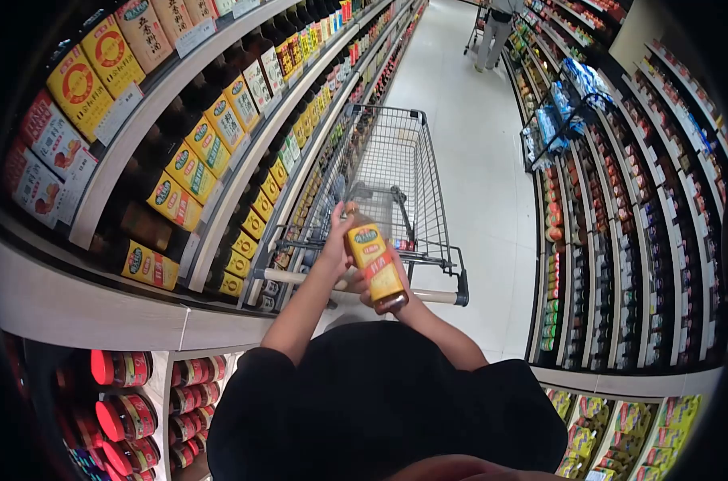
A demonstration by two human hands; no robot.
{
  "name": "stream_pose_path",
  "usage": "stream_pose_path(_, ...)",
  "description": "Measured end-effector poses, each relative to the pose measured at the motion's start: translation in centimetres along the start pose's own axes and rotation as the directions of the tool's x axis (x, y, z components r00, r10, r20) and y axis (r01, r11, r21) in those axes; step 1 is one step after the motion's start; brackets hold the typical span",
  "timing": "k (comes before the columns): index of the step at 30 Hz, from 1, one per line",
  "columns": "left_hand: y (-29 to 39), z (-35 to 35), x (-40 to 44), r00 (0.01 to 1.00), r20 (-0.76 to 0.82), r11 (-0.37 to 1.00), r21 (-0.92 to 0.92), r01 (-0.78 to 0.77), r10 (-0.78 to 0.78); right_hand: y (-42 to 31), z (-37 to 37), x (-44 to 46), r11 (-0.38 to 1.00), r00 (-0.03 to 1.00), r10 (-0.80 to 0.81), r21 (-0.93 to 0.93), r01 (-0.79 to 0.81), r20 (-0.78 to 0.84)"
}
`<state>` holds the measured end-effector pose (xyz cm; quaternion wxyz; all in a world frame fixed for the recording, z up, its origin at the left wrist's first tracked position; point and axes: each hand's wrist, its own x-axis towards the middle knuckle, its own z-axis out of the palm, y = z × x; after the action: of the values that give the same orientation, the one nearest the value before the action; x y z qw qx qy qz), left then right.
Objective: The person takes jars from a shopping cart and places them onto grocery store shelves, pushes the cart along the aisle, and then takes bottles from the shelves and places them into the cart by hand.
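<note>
A bottle of brown liquid with a yellow and red label is held tilted in front of my chest, its label facing me. At the neck and upper side, my left hand is closed around it. My right hand wraps the lower part from behind, its fingertips showing on the left side; the bottle hides most of the palm. Just beyond the bottle stands a wire shopping cart, its handle passing below my hands.
Shelves of bottles with yellow labels line the left side. Curved shelves of jars run along the right. Red-lidded jars are at lower left. Farther down the tiled aisle, a person in grey trousers stands near another cart.
</note>
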<state>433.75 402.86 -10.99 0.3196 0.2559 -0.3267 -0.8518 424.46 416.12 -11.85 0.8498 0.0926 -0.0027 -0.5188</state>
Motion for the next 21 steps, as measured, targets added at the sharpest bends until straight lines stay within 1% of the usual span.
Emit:
stream_pose_path(1, -0.4, -1.4, 1.3, 0.999, 0.042, 0.987, -0.158, 0.029, -0.022, -0.2, 0.4, 0.8, 0.998, 0.999, 0.018, 0.052, -0.019, 0.026)
stream_pose_path(2, -0.4, -2.6, 2.2, 0.980, 0.079, 0.954, -0.227, 0.194, -0.181, -0.6, 0.1, 1.6, 0.998, 1.000, 0.009, 0.068, -0.011, 0.019)
stream_pose_path(3, -0.1, -2.8, 2.8, 0.977, 0.070, 0.949, -0.232, 0.213, -0.202, -1.2, -0.7, 2.5, 0.998, 0.999, -0.040, -0.050, 0.039, -0.024)
stream_pose_path(4, 0.3, -3.0, 3.3, 0.972, 0.101, 0.938, -0.257, 0.231, -0.211, -1.4, -1.5, 3.3, 0.984, 0.994, -0.089, -0.161, 0.077, -0.068)
stream_pose_path(5, 0.3, -3.6, 3.4, 0.966, 0.124, 0.924, -0.285, 0.255, -0.228, -1.5, -1.6, 3.8, 0.981, 0.989, -0.111, -0.173, 0.092, -0.100)
stream_pose_path(6, 0.2, -3.8, 3.7, 0.979, 0.079, 0.936, -0.290, 0.201, -0.186, -1.3, -1.3, 4.0, 0.967, 0.986, -0.132, -0.233, 0.104, -0.106)
stream_pose_path(7, 0.1, -3.8, 3.8, 0.988, 0.038, 0.946, -0.288, 0.153, -0.148, -1.2, -0.7, 3.6, 0.930, 0.955, -0.197, -0.350, 0.110, -0.223)
stream_pose_path(9, 0.4, -4.1, 3.9, 0.987, 0.074, 0.940, -0.302, 0.158, -0.142, -0.3, 0.9, 3.6, 0.934, 0.938, -0.218, -0.338, 0.119, -0.271)
stream_pose_path(10, 0.7, -3.8, 4.0, 0.984, 0.099, 0.930, -0.325, 0.173, -0.148, -0.2, 0.5, 3.6, 0.933, 0.931, -0.237, -0.331, 0.139, -0.278)
stream_pose_path(12, 1.4, -3.3, 5.0, 0.975, 0.131, 0.933, -0.291, 0.211, -0.180, -0.4, 0.1, 4.0, 0.937, 0.958, -0.215, -0.318, 0.147, -0.191)
stream_pose_path(13, 1.7, -3.2, 5.6, 0.970, 0.144, 0.940, -0.255, 0.228, -0.196, -0.5, 0.2, 3.9, 0.934, 0.953, -0.233, -0.317, 0.164, -0.194)
stream_pose_path(14, 2.0, -3.1, 6.5, 0.957, 0.218, 0.926, -0.283, 0.248, -0.190, -0.6, 0.3, 3.7, 0.950, 0.949, -0.226, -0.266, 0.165, -0.220)
stream_pose_path(15, 2.3, -3.8, 8.1, 0.951, 0.230, 0.926, -0.267, 0.265, -0.206, -0.6, 0.4, 3.6, 0.964, 0.946, -0.213, -0.209, 0.164, -0.245)
stream_pose_path(16, 2.8, -3.8, 9.1, 0.965, 0.196, 0.944, -0.246, 0.219, -0.173, -1.3, -0.2, 3.4, 0.950, 0.963, -0.211, -0.266, 0.161, -0.168)
stream_pose_path(17, 3.5, -4.0, 9.9, 0.978, 0.159, 0.960, -0.223, 0.169, -0.135, -2.2, -0.6, 3.2, 0.907, 0.943, -0.270, -0.379, 0.182, -0.196)
stream_pose_path(19, 4.5, -4.3, 10.6, 0.983, 0.146, 0.969, -0.203, 0.141, -0.113, -4.2, -0.4, 2.6, 0.872, 0.918, -0.315, -0.455, 0.179, -0.242)
stream_pose_path(20, 4.2, -4.9, 11.0, 0.988, 0.113, 0.969, -0.211, 0.130, -0.108, -5.6, -1.2, 2.5, 0.866, 0.933, -0.295, -0.470, 0.171, -0.205)
stream_pose_path(21, 4.1, -4.9, 10.8, 0.986, 0.096, 0.970, -0.190, 0.154, -0.138, -6.4, -1.3, 2.4, 0.868, 0.937, -0.279, -0.472, 0.152, -0.210)
